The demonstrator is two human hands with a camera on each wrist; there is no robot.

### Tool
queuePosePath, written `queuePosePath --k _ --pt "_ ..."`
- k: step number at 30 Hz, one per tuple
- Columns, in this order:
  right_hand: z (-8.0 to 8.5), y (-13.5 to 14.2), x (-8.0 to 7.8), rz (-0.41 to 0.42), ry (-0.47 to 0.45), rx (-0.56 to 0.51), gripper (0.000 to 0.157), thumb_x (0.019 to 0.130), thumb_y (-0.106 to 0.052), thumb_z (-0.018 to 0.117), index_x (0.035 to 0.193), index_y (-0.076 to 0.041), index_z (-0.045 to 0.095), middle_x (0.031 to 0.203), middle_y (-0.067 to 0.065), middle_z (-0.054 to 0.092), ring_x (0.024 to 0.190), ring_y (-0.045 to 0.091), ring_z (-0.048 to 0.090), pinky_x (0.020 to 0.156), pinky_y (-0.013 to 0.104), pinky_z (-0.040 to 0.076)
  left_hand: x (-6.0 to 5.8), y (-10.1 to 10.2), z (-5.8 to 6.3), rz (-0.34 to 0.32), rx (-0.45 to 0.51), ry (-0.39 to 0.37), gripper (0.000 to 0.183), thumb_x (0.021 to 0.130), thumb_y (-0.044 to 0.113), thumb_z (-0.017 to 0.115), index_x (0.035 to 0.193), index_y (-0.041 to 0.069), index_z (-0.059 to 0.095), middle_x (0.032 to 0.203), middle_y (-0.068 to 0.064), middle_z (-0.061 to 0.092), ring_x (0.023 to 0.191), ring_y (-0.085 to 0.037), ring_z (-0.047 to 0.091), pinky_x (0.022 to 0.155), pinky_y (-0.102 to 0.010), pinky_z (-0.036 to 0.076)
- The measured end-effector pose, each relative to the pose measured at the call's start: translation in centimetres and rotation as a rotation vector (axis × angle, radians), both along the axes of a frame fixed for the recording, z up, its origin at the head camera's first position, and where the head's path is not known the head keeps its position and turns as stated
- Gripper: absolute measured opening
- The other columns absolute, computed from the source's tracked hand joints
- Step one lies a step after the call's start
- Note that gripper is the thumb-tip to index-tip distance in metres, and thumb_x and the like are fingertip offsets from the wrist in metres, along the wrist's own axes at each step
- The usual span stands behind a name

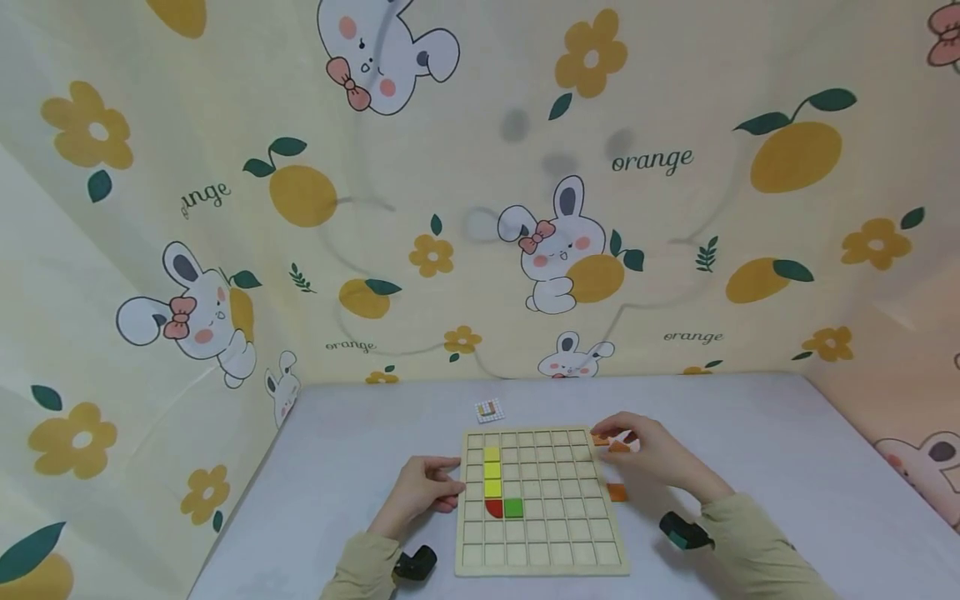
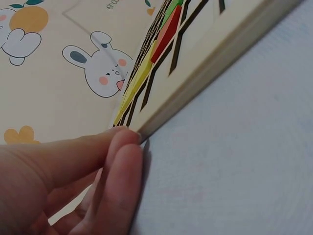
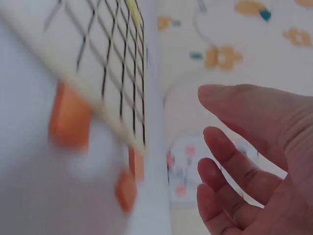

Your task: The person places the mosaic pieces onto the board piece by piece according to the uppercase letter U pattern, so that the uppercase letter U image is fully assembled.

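Note:
A wooden grid board [image 1: 542, 570] lies on the table, with yellow squares [image 1: 492, 471] in a column, a red quarter-round piece [image 1: 494, 507] below them and a green square [image 1: 513, 507] beside that. My left hand [image 1: 423, 490] holds the board's left edge; in the left wrist view, the thumb and finger of that hand [image 2: 93, 176] meet at the rim. Above the orange pieces [image 1: 617, 492] by the board's far right side is my right hand [image 1: 648, 450]. Its fingers are loosely bent and apart in the right wrist view, with nothing between thumb [image 3: 234, 98] and fingers.
Beyond the board's far edge lies a small patterned card [image 1: 490, 410]. The white table [image 1: 352, 433] meets a printed cloth backdrop [image 1: 465, 250] at the back and sides. Dark wrist devices [image 1: 416, 564] sit near both sleeves.

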State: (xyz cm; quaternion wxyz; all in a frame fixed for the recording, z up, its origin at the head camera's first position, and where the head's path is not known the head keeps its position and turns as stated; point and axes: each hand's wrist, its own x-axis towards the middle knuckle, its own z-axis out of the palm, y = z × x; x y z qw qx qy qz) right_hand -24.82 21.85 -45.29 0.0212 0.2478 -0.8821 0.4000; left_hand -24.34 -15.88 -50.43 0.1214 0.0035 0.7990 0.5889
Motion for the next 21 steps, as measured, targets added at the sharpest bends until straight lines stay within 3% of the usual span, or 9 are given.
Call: queuePosePath --k 9,16,21 --pt "-0.1 6.2 -0.4 -0.093 -0.038 0.072 0.036 0.084 -0.014 0.074 0.117 -0.005 0.063 0.112 0.011 0.064 0.105 0.034 0.055 0.081 0.036 0.049 0.2 0.0 0.0 -0.004 0.018 0.005 0.051 0.078 -0.001 0.076 0.125 -0.004 0.059 0.077 -0.009 0.067 0.058 -0.016 0.065 0.056 -0.031 0.059" --pt "-1.2 8.3 -0.6 -0.143 -0.125 0.086 0.038 0.082 -0.015 0.075 0.117 -0.002 0.063 0.112 0.011 0.064 0.104 0.03 0.056 0.08 0.033 0.051 0.2 -0.2 0.2 -0.013 0.015 0.015 0.051 0.078 -0.001 0.076 0.125 -0.005 0.058 0.077 -0.009 0.065 0.057 -0.014 0.065 0.056 -0.031 0.059" --pt "-2.3 9.5 -0.7 -0.134 -0.198 0.111 0.038 0.081 -0.012 0.076 0.116 -0.004 0.065 0.116 0.011 0.063 0.104 0.028 0.056 0.083 0.035 0.052 0.1 -0.1 0.1 -0.012 0.008 0.008 0.051 0.078 0.001 0.076 0.126 -0.004 0.059 0.077 -0.009 0.064 0.057 -0.014 0.064 0.056 -0.031 0.059"
